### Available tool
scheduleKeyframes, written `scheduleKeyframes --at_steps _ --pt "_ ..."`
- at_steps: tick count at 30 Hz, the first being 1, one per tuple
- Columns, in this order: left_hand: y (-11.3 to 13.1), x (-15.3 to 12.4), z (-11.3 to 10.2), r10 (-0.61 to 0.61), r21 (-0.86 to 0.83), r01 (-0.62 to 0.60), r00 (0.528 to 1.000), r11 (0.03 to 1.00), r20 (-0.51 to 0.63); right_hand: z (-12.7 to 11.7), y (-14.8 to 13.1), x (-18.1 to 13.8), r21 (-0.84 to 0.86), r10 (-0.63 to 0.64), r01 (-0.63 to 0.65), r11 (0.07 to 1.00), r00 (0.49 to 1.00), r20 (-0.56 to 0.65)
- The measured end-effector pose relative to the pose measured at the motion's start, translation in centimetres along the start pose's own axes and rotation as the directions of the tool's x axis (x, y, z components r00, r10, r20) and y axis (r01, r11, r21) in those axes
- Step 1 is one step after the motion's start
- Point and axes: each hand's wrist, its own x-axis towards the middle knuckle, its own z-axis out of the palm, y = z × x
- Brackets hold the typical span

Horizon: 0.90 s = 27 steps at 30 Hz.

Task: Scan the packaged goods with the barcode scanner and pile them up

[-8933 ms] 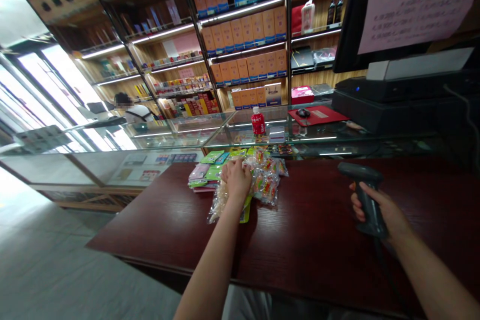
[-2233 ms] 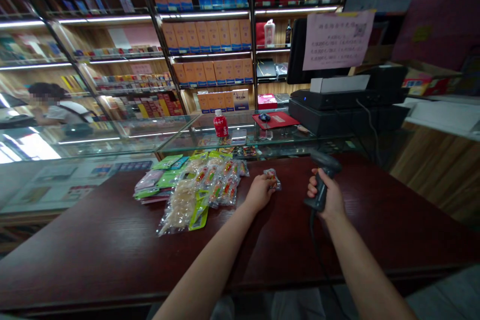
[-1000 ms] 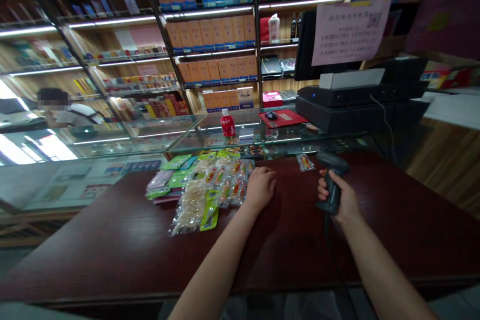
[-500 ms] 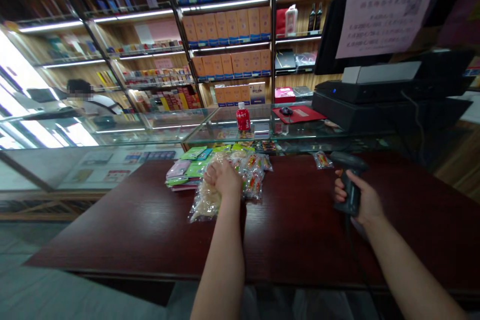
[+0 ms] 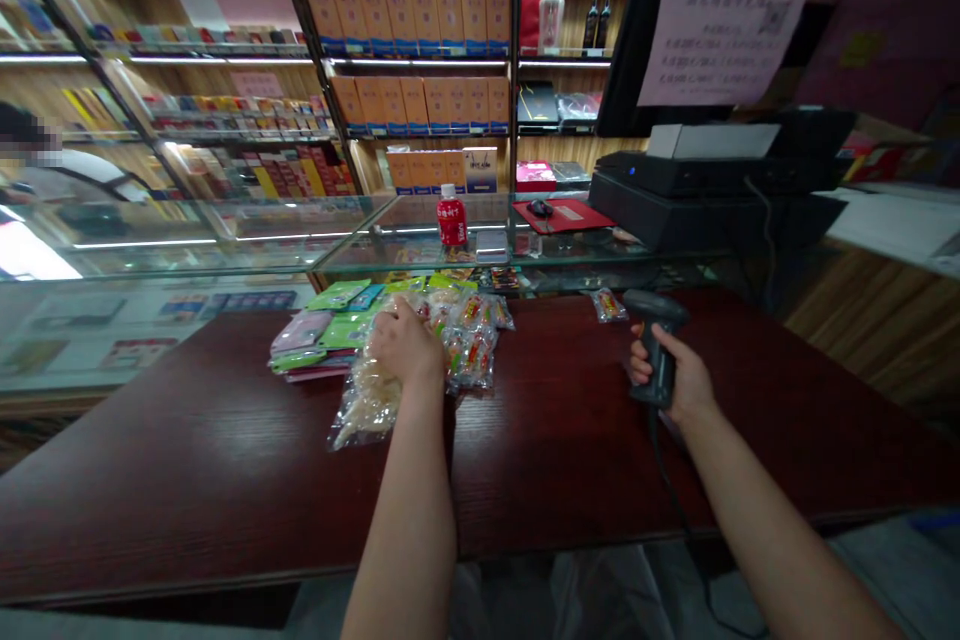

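My right hand [image 5: 675,370] is wrapped round the handle of a dark handheld barcode scanner [image 5: 658,320], held above the table with its cable trailing down. My left hand [image 5: 407,338] is closed, fingers curled, on a clear plastic bag of pale snack food [image 5: 367,400]. What its fingertips pinch is partly hidden. Right beside that hand lie several clear packets with red and orange labels [image 5: 472,345]. To its left is a stack of green and pink packets [image 5: 319,335]. One small packet [image 5: 607,305] lies alone near the scanner's head.
Behind the dark wooden table [image 5: 225,480] stands a glass counter [image 5: 405,220] with a red bottle [image 5: 451,217] and a mouse on a red mat [image 5: 570,214]. A monitor and black till [image 5: 675,190] are at the right. A person [image 5: 75,175] is at far left.
The view has turned right and tilted down, so everything sits further left in it. My left hand stays on the clear bag; my right still holds the scanner near the lone packet.
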Motion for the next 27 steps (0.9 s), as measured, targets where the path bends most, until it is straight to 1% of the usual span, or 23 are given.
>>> scheduleKeyframes --at_steps 2,4,5,7,8,9,10,11,12,13,14,15,17,19,20,22,24,27 --pt "0.2 0.1 -0.5 0.051 -0.069 -0.053 0.998 0.996 -0.040 0.0 0.2 0.0 0.000 -0.005 0.005 1.000 1.000 0.006" --pt "0.8 -0.2 -1.0 0.139 -0.185 -0.160 0.983 0.970 -0.121 0.1 0.3 0.1 -0.020 -0.011 0.012 1.000 1.000 0.008" --pt "1.4 -0.6 -1.1 0.188 -0.256 -0.224 0.969 0.940 -0.160 0.2 0.4 0.0 -0.038 -0.018 0.018 0.999 1.000 0.005" --pt "2.8 -1.7 -1.1 0.273 -0.410 -0.335 0.940 0.849 -0.202 0.6 0.4 0.0 -0.079 -0.035 0.034 0.996 0.999 -0.006" --pt "3.7 -2.4 -0.9 0.316 -0.491 -0.372 0.928 0.788 -0.195 0.9 0.2 -0.1 -0.097 -0.045 0.044 0.994 0.999 -0.013" --pt "4.6 -3.3 -0.4 0.352 -0.574 -0.380 0.921 0.725 -0.166 1.3 0.0 -0.2 -0.113 -0.054 0.052 0.992 0.998 -0.020" --pt "5.5 -4.3 0.2 0.368 -0.658 -0.346 0.923 0.669 -0.112 1.7 -0.2 -0.5 -0.126 -0.061 0.058 0.990 0.998 -0.024" --pt "6.3 -5.3 0.9 0.369 -0.734 -0.272 0.929 0.623 -0.031 2.1 -0.5 -0.8 -0.141 -0.066 0.062 0.988 0.997 -0.028" --pt "7.0 -6.3 1.7 0.355 -0.791 -0.168 0.933 0.588 0.065 2.6 -0.8 -1.3 -0.156 -0.070 0.064 0.986 0.997 -0.031" --pt "7.6 -7.2 2.6 0.343 -0.824 -0.067 0.926 0.562 0.159 2.9 -1.1 -2.0 -0.171 -0.073 0.066 0.983 0.997 -0.034" --pt "8.0 -8.1 3.5 0.343 -0.846 0.020 0.909 0.533 0.238 3.3 -1.2 -2.7 -0.184 -0.077 0.069 0.980 0.996 -0.039" --pt "8.3 -8.8 4.4 0.367 -0.868 0.085 0.883 0.489 0.293 3.5 -1.2 -3.6 -0.199 -0.083 0.073 0.977 0.996 -0.044" --pt "8.5 -9.8 5.7 0.453 -0.906 0.206 0.811 0.370 0.369 3.7 -0.8 -5.4 -0.246 -0.105 0.087 0.965 0.993 -0.061" --pt "8.5 -10.3 6.6 0.535 -0.918 0.290 0.747 0.272 0.394 3.6 0.0 -7.2 -0.267 -0.101 0.082 0.960 0.993 -0.057" --pt "8.5 -10.3 6.9 0.563 -0.921 0.311 0.729 0.234 0.389 3.5 0.5 -8.0 -0.273 -0.096 0.077 0.959 0.994 -0.059" --pt "8.4 -10.2 7.3 0.601 -0.931 0.315 0.713 0.186 0.361 3.3 1.5 -9.3 -0.272 -0.106 0.083 0.959 0.992 -0.071" --pt "8.3 -10.0 7.7 0.628 -0.942 0.286 0.705 0.175 0.331 3.3 2.2 -10.3 -0.253 -0.112 0.092 0.963 0.991 -0.068" --pt "8.4 -9.9 8.3 0.657 -0.953 0.219 0.690 0.209 0.303 3.7 2.8 -11.3 -0.224 -0.098 0.084 0.971 0.994 -0.052"
